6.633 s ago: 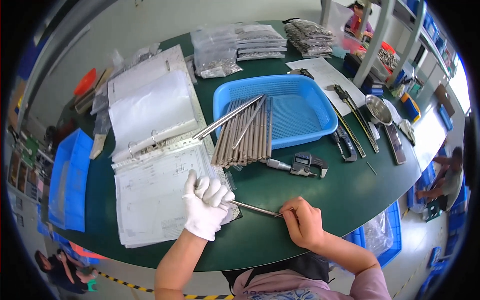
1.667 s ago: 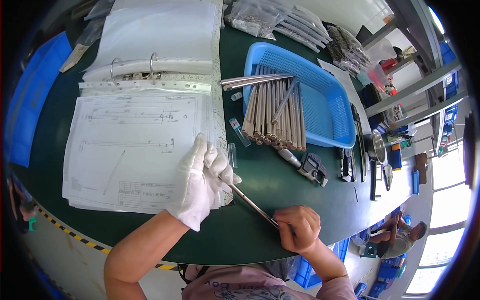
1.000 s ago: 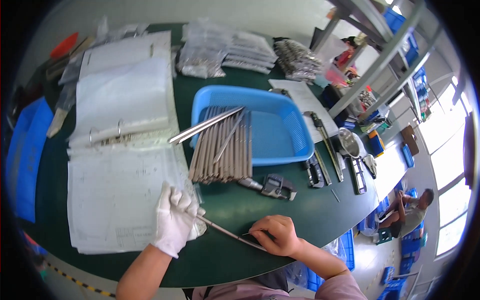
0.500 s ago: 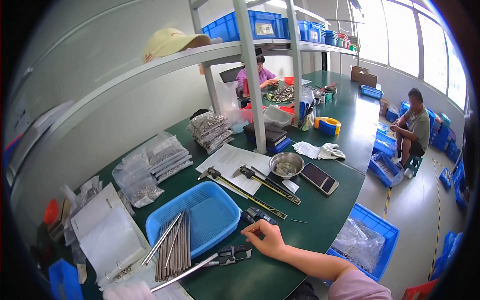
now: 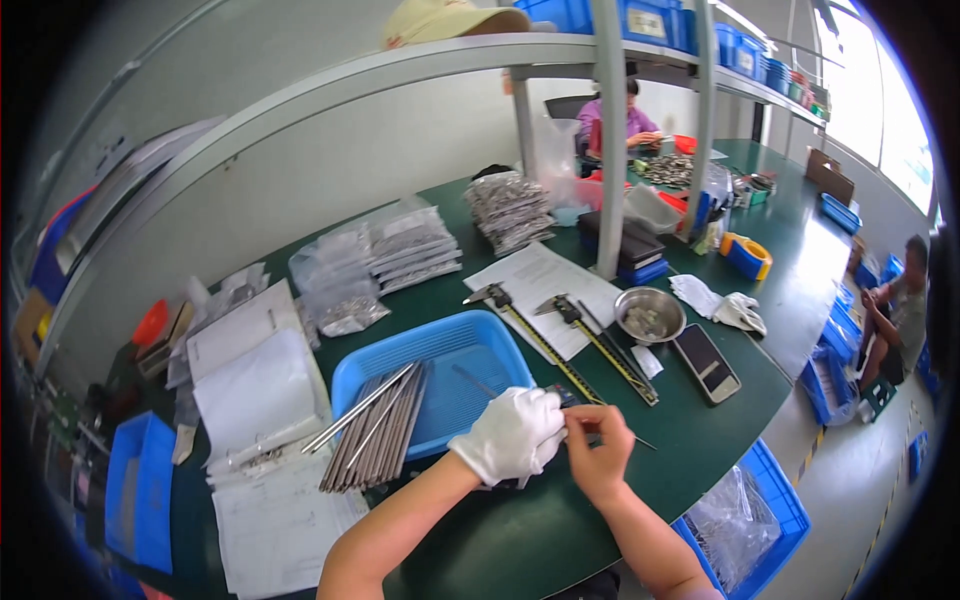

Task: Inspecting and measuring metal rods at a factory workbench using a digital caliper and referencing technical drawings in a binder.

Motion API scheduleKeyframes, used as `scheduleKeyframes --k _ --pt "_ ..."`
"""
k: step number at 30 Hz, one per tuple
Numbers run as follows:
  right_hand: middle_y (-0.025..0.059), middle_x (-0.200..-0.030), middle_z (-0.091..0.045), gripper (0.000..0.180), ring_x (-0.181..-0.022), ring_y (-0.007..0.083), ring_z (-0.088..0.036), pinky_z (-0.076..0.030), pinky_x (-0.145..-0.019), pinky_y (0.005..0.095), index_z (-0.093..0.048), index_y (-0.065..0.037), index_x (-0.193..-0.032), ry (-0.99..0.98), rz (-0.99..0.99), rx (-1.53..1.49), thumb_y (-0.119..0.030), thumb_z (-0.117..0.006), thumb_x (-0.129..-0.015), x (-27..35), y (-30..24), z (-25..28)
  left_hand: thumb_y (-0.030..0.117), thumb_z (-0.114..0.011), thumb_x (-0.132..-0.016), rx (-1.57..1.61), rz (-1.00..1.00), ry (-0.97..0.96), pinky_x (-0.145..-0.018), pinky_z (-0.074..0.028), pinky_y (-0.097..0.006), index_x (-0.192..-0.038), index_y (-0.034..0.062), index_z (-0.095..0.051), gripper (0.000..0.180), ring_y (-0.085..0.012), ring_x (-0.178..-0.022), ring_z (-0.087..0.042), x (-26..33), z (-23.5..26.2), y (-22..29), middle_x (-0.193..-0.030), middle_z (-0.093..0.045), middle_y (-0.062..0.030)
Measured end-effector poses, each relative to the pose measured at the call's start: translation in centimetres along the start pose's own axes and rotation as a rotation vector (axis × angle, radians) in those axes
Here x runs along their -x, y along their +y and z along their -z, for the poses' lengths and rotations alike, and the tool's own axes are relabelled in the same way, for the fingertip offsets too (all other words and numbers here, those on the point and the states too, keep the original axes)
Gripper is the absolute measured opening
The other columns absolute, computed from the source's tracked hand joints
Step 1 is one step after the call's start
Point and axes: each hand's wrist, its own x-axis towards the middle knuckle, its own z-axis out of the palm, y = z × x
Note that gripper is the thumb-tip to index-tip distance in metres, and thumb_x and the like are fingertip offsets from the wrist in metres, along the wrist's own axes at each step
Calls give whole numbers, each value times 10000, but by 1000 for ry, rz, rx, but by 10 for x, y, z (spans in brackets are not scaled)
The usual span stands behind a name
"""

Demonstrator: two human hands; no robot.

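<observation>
My left hand (image 5: 515,436), in a white glove, is closed over the table in front of the blue basket. A thin metal rod (image 5: 474,380) sticks out past the glove, over the basket; the glove hides the rest of it. Bare and with bent fingers, my right hand (image 5: 600,447) pinches close against the glove; what is between its fingertips is hidden. A dark measuring tool (image 5: 566,396) shows partly behind the hands. Many metal rods (image 5: 378,432) lie in a bundle across the left rim of the blue basket (image 5: 508,340).
Two calipers (image 5: 575,330) lie on paper beyond my hands. Beside them are a metal bowl (image 5: 650,336) and a phone (image 5: 707,362). Bagged parts (image 5: 415,245) and an open binder (image 5: 258,375) stand left. A shelf post (image 5: 610,150) rises from the table. Two people sit farther off.
My gloved left hand has come from the lower left to the middle, beside my right hand, bringing the rod along. The view has swung left, shifting everything rightward.
</observation>
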Motion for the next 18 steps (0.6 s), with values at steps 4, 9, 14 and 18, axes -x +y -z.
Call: scheduleKeyframes --k 4,9,14,18 --pt "91 -839 -616 73 -702 126 -603 -482 -669 222 -510 7 -876 95 -175 -186 32 -565 -836 -8 0 10 229 -595 -759 -44 240 -26 -676 -438 -408 -730 32 -532 209 -305 -772 -532 -4 -8 -8 -789 -513 -115" --pt "91 -845 -611 70 -691 109 -583 -471 -659 214 -503 5 -877 33 -193 -238 26 -561 -844 -2 -4 6 334 -646 -748 -76 537 -149 -996 -327 -384 -1246 -5 -395 652 -312 -1209 -363 0 -6 -6 -1232 -413 -174" --pt "96 -836 -634 81 -675 108 -598 -473 -608 208 -518 10 -872 88 -139 -227 43 -571 -821 -3 -1 12 268 -650 -705 -111 568 -304 -1042 -284 -380 -1308 1 -302 746 -317 -1263 -308 8 36 6 -1314 -349 -187" --pt "86 -820 -631 84 -661 103 -593 -469 -601 205 -526 8 -865 65 -142 -212 54 -573 -813 -3 -2 10 253 -598 -752 -155 680 -464 -982 -359 -378 -1194 32 -479 509 -308 -1144 -448 23 100 10 -1188 -489 -166"
